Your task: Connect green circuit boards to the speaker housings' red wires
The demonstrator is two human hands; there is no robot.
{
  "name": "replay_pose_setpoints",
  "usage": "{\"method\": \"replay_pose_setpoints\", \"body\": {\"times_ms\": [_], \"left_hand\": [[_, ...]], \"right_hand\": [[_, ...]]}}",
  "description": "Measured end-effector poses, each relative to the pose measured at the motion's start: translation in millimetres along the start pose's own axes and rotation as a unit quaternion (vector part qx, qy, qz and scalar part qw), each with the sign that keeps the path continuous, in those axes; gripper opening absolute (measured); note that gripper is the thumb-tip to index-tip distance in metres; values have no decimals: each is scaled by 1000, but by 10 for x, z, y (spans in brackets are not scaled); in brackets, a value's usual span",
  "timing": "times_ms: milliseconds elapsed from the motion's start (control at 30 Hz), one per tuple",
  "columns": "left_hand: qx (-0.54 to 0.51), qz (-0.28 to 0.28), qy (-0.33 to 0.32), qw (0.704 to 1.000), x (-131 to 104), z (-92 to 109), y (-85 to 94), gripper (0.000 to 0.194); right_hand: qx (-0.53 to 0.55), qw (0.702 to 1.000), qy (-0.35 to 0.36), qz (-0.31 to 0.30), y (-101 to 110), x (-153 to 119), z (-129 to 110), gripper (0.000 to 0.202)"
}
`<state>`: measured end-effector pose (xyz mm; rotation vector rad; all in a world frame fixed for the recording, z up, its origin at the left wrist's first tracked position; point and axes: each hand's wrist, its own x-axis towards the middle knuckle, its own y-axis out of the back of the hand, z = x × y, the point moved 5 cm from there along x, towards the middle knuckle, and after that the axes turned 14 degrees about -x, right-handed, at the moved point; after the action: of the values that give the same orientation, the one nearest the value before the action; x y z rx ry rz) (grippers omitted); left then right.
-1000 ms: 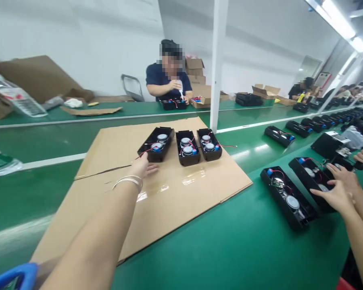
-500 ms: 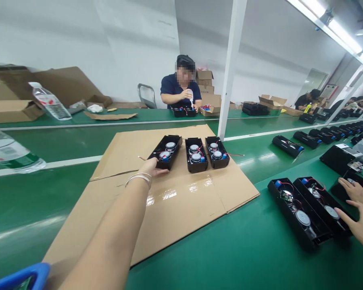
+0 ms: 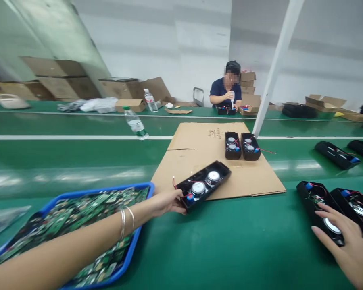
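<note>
My left hand (image 3: 172, 201) grips the near left end of a black speaker housing (image 3: 206, 183), thumb on top and fingers beneath. Two round silver speakers, a blue connector and red wires show inside it. The housing lies slanted over the front edge of a cardboard sheet (image 3: 196, 141). On the right, my right hand (image 3: 347, 237) is spread over another open speaker housing (image 3: 308, 197), its fingers apart. Whether they touch it I cannot tell. Close beside that one is a further housing (image 3: 341, 197), cut off by the frame edge.
A blue tray (image 3: 133, 245) heaped with green circuit boards is under my left forearm. Two speaker housings (image 3: 232, 155) stand on the cardboard. Behind are a water bottle (image 3: 136, 125), a white post (image 3: 275, 72) and a person (image 3: 225, 90) working across the line.
My left hand has drawn the speaker housing off the cardboard's middle toward me and turned it. My right hand has shifted onto the left one of the near housings. The view has swung left.
</note>
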<state>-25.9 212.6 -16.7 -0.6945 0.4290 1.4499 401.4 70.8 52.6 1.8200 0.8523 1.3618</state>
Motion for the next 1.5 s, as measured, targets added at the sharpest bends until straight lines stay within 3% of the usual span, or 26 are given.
{"method": "replay_pose_setpoints", "body": {"times_ms": [100, 267, 333, 433, 533, 600, 700, 800, 867, 933, 1100, 1233, 1367, 1500], "left_hand": [[45, -62, 11, 997, -308, -259, -46, 21], [152, -163, 30, 974, -472, -564, -200, 41], [198, -186, 24, 962, -494, -663, -234, 41], [250, -215, 5, 944, -576, -741, -238, 43], [280, -211, -26, 936, -681, -625, -77, 42], [298, -156, -67, 940, -712, -407, 193, 27], [329, 25, -152, 932, -696, 39, 836, 24], [367, 206, -182, 889, -654, 359, 1500, 28], [394, 273, -175, 860, -607, 442, 1802, 31], [413, 307, -166, 841, -557, 449, 1969, 31], [404, 334, -183, 832, -554, 399, 2009, 29], [333, 336, -238, 848, -745, 393, 1928, 23], [202, 308, -303, 879, -1014, 206, 1736, 33], [62, 221, -310, 923, -1144, -222, 1318, 40]], "right_hand": [[70, 986, 146, -29, -105, -44, -824, 31], [147, 916, 362, -91, -335, -474, -2049, 20], [123, 905, 396, -91, -470, -681, -2371, 25], [59, 915, 393, -69, -688, -916, -2648, 33], [19, 925, 375, -62, -858, -1033, -2761, 35], [24, 931, 359, -64, -911, -1042, -2796, 37], [62, 938, 335, -68, -903, -989, -2838, 40], [87, 945, 312, -54, -847, -897, -2862, 37], [88, 949, 300, -42, -827, -842, -2863, 38], [69, 949, 304, -45, -841, -820, -2876, 42], [10, 929, 362, -80, -910, -912, -2985, 50], [12, 939, 335, -74, -860, -944, -3013, 43], [163, 955, 241, -62, -727, -891, -2954, 23], [387, 907, 130, -100, -624, -821, -2899, 17]]}}
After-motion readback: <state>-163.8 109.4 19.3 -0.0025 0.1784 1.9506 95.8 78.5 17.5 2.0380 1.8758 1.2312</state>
